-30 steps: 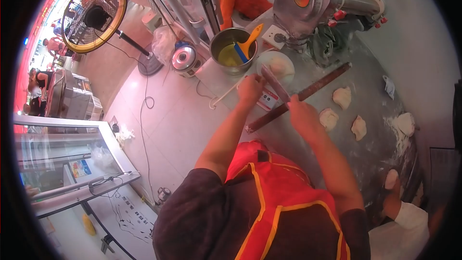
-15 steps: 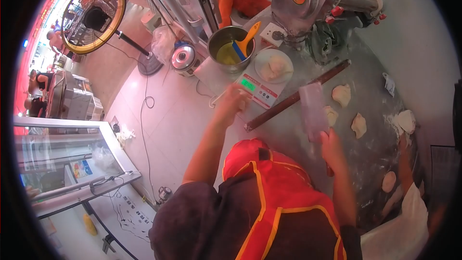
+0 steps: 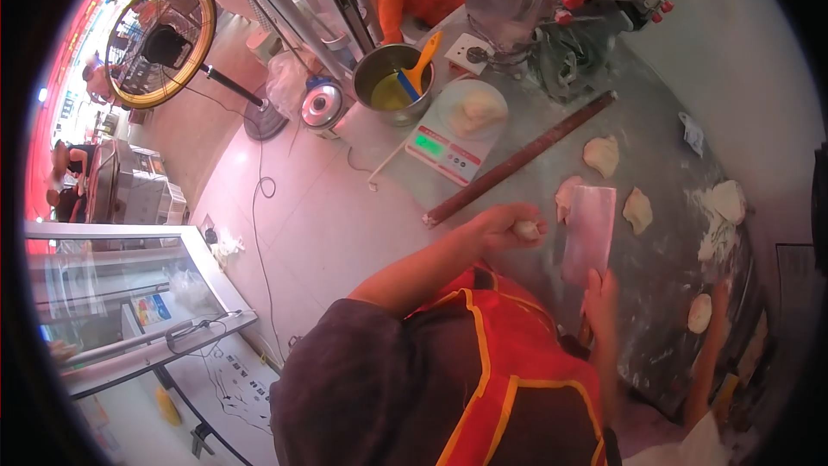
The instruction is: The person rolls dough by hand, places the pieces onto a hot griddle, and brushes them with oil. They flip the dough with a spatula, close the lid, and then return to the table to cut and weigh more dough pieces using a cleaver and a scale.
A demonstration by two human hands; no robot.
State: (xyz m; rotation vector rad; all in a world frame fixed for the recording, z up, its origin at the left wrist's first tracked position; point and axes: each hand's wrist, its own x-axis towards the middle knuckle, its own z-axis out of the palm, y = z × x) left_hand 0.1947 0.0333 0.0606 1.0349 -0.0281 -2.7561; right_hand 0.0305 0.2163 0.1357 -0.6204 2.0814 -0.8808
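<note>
My left hand [image 3: 511, 226] is closed on a small lump of dough [image 3: 527, 229] in front of my apron. To its right, my right hand [image 3: 599, 297] grips the handle of a broad-bladed cleaver [image 3: 590, 233]. The blade overlaps a piece of dough [image 3: 567, 197] on the worktop. Two more dough pieces [image 3: 601, 156] [image 3: 637, 210] lie beyond and to the right of the blade. A long brown rolling pin [image 3: 526, 157] lies diagonally past my hands. Behind it, a scale [image 3: 444, 154] with a lit green display carries dough [image 3: 477, 112] on its round plate.
A metal pot [image 3: 373, 78] holds yellow liquid and an orange-handled brush [image 3: 424, 62]. A machine [image 3: 517, 2] stands at the back. At the right, a co-worker's arm [image 3: 709, 354] reaches over the floured worktop [image 3: 655, 293], near a round dough piece [image 3: 699, 313].
My left hand has moved from the scale toward my body and now holds a small dough lump. The cleaver, lifted off the rolling pin area earlier, has shifted right and nearer. The co-worker's arm has moved.
</note>
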